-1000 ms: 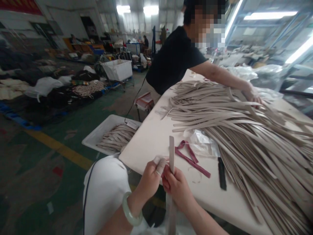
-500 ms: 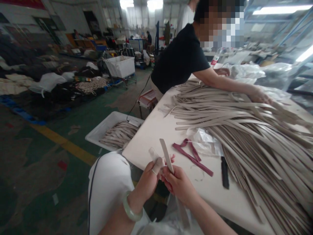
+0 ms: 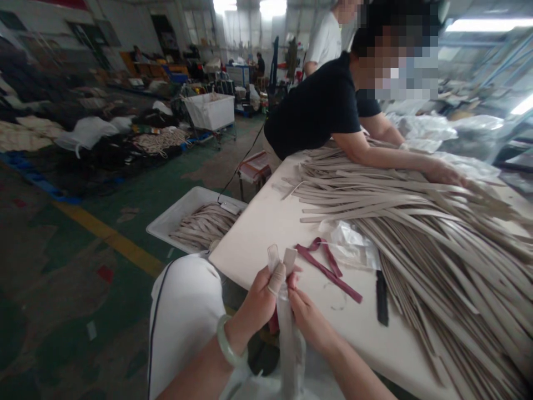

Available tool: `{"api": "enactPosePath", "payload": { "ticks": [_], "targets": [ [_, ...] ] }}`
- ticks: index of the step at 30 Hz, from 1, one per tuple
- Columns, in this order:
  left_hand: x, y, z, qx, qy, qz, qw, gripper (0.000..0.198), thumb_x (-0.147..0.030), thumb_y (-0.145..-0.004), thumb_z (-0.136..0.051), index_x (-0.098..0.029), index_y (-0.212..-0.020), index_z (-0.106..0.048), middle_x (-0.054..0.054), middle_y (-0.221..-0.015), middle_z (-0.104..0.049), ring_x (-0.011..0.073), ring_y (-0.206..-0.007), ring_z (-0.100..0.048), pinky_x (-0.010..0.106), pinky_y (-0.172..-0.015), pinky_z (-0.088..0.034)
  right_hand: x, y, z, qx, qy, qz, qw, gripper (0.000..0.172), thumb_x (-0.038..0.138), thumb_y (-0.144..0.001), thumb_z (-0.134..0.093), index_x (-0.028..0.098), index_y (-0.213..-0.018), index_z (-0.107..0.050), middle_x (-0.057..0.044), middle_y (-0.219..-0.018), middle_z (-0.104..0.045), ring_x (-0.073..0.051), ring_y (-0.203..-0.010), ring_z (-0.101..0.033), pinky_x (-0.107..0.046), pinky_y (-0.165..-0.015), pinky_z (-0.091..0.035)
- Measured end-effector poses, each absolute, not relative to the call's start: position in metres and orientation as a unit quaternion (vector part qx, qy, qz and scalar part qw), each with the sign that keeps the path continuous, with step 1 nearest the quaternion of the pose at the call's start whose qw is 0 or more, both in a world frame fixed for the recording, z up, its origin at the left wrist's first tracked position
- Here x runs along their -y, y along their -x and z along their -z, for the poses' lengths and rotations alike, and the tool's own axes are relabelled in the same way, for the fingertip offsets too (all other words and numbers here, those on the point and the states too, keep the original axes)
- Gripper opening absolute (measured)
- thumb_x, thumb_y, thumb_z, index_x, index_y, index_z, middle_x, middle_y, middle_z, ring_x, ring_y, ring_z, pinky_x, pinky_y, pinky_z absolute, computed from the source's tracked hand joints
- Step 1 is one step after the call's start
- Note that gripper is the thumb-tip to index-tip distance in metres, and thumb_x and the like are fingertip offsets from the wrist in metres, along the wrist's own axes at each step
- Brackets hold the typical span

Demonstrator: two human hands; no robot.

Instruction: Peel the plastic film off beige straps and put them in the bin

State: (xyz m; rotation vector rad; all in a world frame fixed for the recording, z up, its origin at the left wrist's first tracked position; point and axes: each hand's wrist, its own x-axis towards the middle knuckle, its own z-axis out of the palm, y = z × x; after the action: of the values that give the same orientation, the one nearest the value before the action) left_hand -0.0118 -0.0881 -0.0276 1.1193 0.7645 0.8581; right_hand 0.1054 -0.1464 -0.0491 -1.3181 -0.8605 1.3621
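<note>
1. The left hand (image 3: 266, 294) pinches a gray strap (image 3: 290, 259) and a clear strip (image 3: 272, 256), side by side, above the table's near edge.
2. The right hand (image 3: 308, 314) bends in from the right beside the strap; with its fingertips partly hidden, I cannot tell whether it grips.
3. On the table (image 3: 250, 239), a maroon band (image 3: 333, 276) lies right of the hands, a strap pile (image 3: 416, 239) farther right.

The strip (image 3: 290, 259) at lower centre looks matt and cloth-like, the bangle (image 3: 224, 341) smooth, glossy, the bag (image 3: 352, 247) right of centre crinkled plastic.
</note>
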Motion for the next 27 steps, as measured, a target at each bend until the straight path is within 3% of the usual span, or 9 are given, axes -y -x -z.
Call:
{"api": "enactPosePath", "payload": {
  "ticks": [4,6,8,10,13,16,20,24,27],
  "targets": [
    [0.084,0.009,0.019,-0.339,-0.523,-0.391,0.677,0.044,-0.054,-0.095,-0.05,-0.016,-0.078,-0.063,0.003,-0.072,-0.06,0.0188,-0.079,-0.061,0.03,-0.081,-0.049,0.141,-0.132,0.036,0.398,0.502,-0.562,0.524,0.028,0.037,-0.086,-0.068,0.021,-0.108,-0.071,-0.005,-0.107,-0.071,-0.019,-0.102,-0.065,-0.029,-0.089,-0.052],
    [0.083,0.008,0.015,-0.323,-0.554,-0.336,0.69,0.045,-0.054,-0.094,-0.05,-0.017,-0.071,-0.059,0.001,-0.066,-0.055,0.0169,-0.069,-0.057,0.029,-0.071,-0.049,0.135,-0.142,0.022,0.422,0.479,-0.544,0.545,0.046,0.037,-0.085,-0.071,0.026,-0.128,-0.062,-0.006,-0.123,-0.067,-0.017,-0.095,-0.068,-0.028,-0.082,-0.056],
    [0.083,0.008,0.012,-0.277,-0.601,-0.263,0.702,0.043,-0.053,-0.093,-0.051,-0.018,-0.07,-0.06,0.002,-0.065,-0.057,0.0169,-0.064,-0.056,0.03,-0.067,-0.049,0.129,-0.144,0.007,0.456,0.476,-0.555,0.507,0.044,0.045,-0.087,-0.067,0.023,-0.125,-0.065,-0.01,-0.126,-0.065,-0.013,-0.067,-0.068,-0.023,-0.055,-0.056],
    [0.083,0.009,0.01,-0.241,-0.63,-0.225,0.703,0.038,-0.05,-0.093,-0.051,-0.019,-0.076,-0.066,0.003,-0.068,-0.063,0.0186,-0.066,-0.058,0.031,-0.069,-0.049,0.124,-0.14,-0.005,0.461,0.48,-0.587,0.461,0.043,0.053,-0.089,-0.059,0.016,-0.107,-0.072,-0.014,-0.124,-0.066,-0.009,-0.048,-0.062,-0.02,-0.035,-0.046],
    [0.08,0.014,0.008,-0.228,-0.614,-0.189,0.732,0.038,-0.048,-0.094,-0.047,-0.021,-0.08,-0.07,0.004,-0.069,-0.068,0.0203,-0.069,-0.062,0.032,-0.071,-0.05,0.118,-0.127,-0.008,0.365,0.471,-0.641,0.483,0.048,0.058,-0.089,-0.056,0.012,-0.086,-0.072,-0.016,-0.119,-0.07,-0.011,-0.042,-0.06,-0.02,-0.027,-0.041],
    [0.076,0.02,0.011,-0.212,-0.581,-0.125,0.776,0.044,-0.049,-0.095,-0.045,-0.019,-0.074,-0.07,0.005,-0.071,-0.07,0.0198,-0.069,-0.063,0.031,-0.073,-0.049,0.111,-0.118,-0.001,0.229,0.467,-0.66,0.542,0.042,0.05,-0.089,-0.059,0.011,-0.075,-0.07,-0.016,-0.104,-0.074,-0.018,-0.057,-0.069,-0.022,-0.038,-0.051],
    [0.082,0.031,0.029,-0.194,-0.526,-0.053,0.827,0.047,-0.058,-0.089,-0.054,-0.014,-0.089,-0.071,0.007,-0.075,-0.07,0.0184,-0.069,-0.064,0.028,-0.068,-0.048,0.094,-0.141,0.005,0.124,0.463,-0.63,0.611,0.028,0.029,-0.084,-0.061,0.013,-0.061,-0.067,-0.012,-0.073,-0.074,-0.021,-0.083,-0.074,-0.028,-0.08,-0.061],
    [0.099,0.051,0.051,-0.17,-0.427,-0.021,0.888,0.059,-0.068,-0.075,-0.065,-0.01,-0.079,-0.068,0.008,-0.07,-0.065,0.0164,-0.058,-0.061,0.026,-0.058,-0.047,0.063,-0.202,-0.016,0.067,0.431,-0.556,0.707,0.029,0.018,-0.081,-0.057,0.018,-0.052,-0.05,0.0,-0.053,-0.062,-0.013,-0.057,-0.068,-0.025,-0.065,-0.061],
    [0.094,0.072,0.05,-0.153,-0.393,-0.059,0.905,0.058,-0.067,-0.073,-0.069,-0.009,-0.078,-0.066,0.008,-0.069,-0.065,0.0156,-0.056,-0.061,0.027,-0.058,-0.048,0.034,-0.225,-0.041,-0.018,0.461,-0.491,0.739,0.041,0.011,-0.09,-0.035,0.019,-0.049,-0.038,0.005,-0.041,-0.044,-0.009,-0.049,-0.063,-0.023,-0.064,-0.061]
  ]
}}
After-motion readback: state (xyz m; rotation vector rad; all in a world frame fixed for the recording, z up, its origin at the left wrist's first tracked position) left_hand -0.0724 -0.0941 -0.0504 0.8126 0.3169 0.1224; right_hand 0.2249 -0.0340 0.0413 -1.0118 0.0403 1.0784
